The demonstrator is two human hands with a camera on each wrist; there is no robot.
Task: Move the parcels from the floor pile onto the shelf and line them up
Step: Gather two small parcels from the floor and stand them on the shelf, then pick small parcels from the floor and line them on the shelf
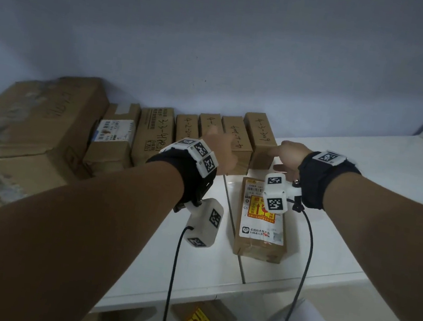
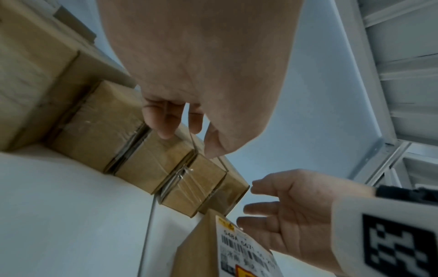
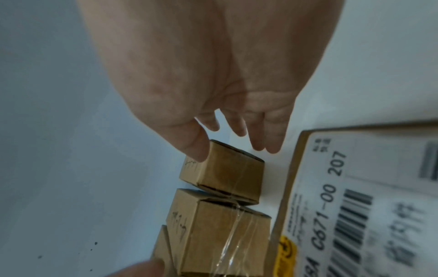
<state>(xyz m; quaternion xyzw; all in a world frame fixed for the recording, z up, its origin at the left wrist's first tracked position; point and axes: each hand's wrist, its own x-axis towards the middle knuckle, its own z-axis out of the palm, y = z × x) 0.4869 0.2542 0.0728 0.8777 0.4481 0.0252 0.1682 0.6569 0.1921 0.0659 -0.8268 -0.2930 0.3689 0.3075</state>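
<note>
Small parcels [image 1: 235,139] stand in a row against the wall on the white shelf [image 1: 348,206]. Left hand [image 1: 220,150] rests on the row, fingers relaxed. Right hand [image 1: 288,155] is spread, its thumb touching the end parcel [image 1: 258,137]. A labelled parcel [image 1: 261,221] lies flat just before the row

The head camera looks forward and down from above the white shelf [image 1: 330,231], over both forearms toward the wall. The left wrist camera sits very near under the left hand [image 2: 201,84] and faces along its fingers to the row of small boxes [image 2: 142,150]. The right wrist camera is close below the right hand [image 3: 213,75] and faces the same row. All three views share the labelled parcel [image 1: 261,221] and the row's right end.
</note>
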